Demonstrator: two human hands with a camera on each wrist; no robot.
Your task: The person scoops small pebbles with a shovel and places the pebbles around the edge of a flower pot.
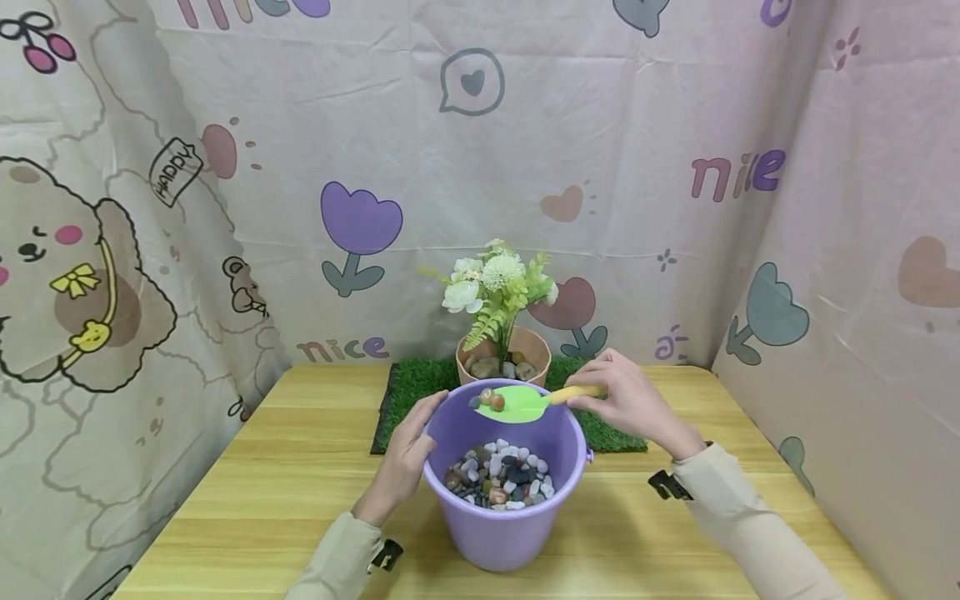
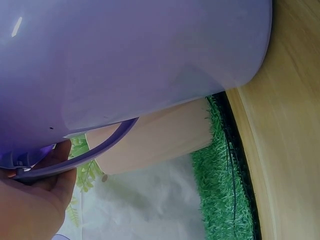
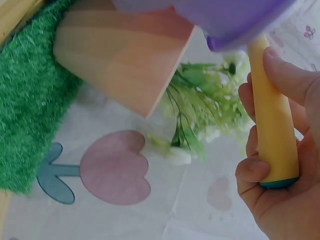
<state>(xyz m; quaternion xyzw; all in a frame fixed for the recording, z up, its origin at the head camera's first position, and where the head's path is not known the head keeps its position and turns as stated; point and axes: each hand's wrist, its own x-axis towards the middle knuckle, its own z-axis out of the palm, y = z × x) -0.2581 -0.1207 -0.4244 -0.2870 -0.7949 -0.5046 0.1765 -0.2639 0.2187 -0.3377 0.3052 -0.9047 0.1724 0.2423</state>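
A purple bucket [image 1: 498, 537] stands on the table with many mixed pebbles [image 1: 510, 479] inside. My left hand [image 1: 405, 454] holds its left rim; in the left wrist view the fingers lie by the rim and the bucket's curved handle [image 2: 102, 147]. In my right hand [image 1: 626, 396] is the yellow handle [image 3: 274, 125] of a toy shovel, fingers curled round it. The shovel's green blade [image 1: 522, 405] hangs level over the bucket's opening, carrying a few stones [image 1: 495, 402] near its tip. In the right wrist view the blade is hidden behind the bucket.
Behind the bucket, a pinkish flowerpot [image 1: 542, 354] with stones and white artificial flowers [image 1: 498, 279] stands on a green turf mat [image 1: 420, 379]. Wooden tabletop [image 1: 285, 483] spreads on both sides. Printed cloth [image 1: 480, 167] hangs round the back and sides.
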